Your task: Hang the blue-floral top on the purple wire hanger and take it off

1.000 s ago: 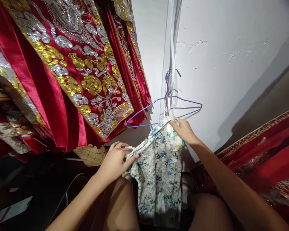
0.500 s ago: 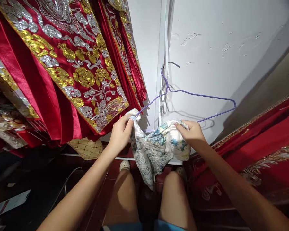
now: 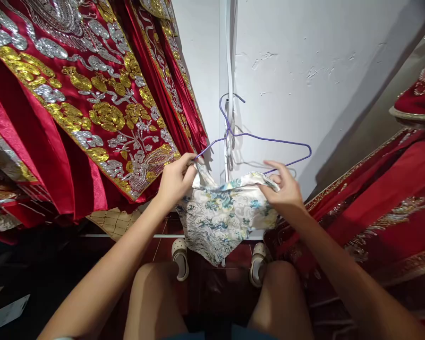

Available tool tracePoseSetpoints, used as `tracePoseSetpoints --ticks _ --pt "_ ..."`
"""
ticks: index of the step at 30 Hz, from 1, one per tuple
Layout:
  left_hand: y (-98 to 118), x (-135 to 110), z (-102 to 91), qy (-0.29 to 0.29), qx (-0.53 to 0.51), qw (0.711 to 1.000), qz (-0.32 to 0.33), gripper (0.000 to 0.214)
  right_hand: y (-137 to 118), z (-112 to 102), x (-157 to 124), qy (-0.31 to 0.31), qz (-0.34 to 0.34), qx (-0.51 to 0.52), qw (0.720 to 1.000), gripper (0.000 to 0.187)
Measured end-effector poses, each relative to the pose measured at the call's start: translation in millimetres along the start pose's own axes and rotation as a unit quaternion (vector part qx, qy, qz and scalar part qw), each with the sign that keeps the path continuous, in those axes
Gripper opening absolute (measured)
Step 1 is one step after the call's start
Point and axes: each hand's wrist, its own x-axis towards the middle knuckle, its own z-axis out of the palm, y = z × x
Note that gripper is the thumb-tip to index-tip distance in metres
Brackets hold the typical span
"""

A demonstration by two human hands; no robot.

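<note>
A white garment (image 3: 219,222) with a blue, green and yellow flower print hangs spread between my hands. My left hand (image 3: 176,183) pinches its upper left corner together with the left end of a purple wire hanger (image 3: 269,140). At the upper right edge, my right hand (image 3: 285,190) grips the cloth between thumb and bent fingers, its index finger stretched out by the hanger's lower bar. The hanger's right end is bare, and its hook points up in front of the wall. Most of its bottom bar is hidden behind the cloth.
Red clothes with gold and silver sequins (image 3: 109,115) hang at the left. More red beaded garments (image 3: 386,212) hang at the right. Ahead is a white wall (image 3: 279,61) with a white cable (image 3: 229,56). My shoes (image 3: 180,257) rest on dark red tiles.
The bunched garment is now spread flatter and wider between my hands. My right index finger has lifted away from the cloth. My knees have moved apart, and the view has shifted slightly right.
</note>
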Motion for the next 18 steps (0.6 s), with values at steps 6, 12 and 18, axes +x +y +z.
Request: tracePoseSetpoints --ticks 6,12,18 --pt "-5 10 -14.5 -0.037 0.031 0.998 0.038 0.028 14 -40 46 0.071 -0.026 -0.146 0.986 0.091" --pt "-22 6 -32.2 0.004 0.09 0.996 -0.001 0.036 -11 -69 71 0.0 0.093 -0.197 0.976 0.02" --pt "-46 0 -29.6 0.029 -0.087 0.992 -0.092 0.038 -15 -93 60 -0.076 0.264 0.047 0.96 0.035"
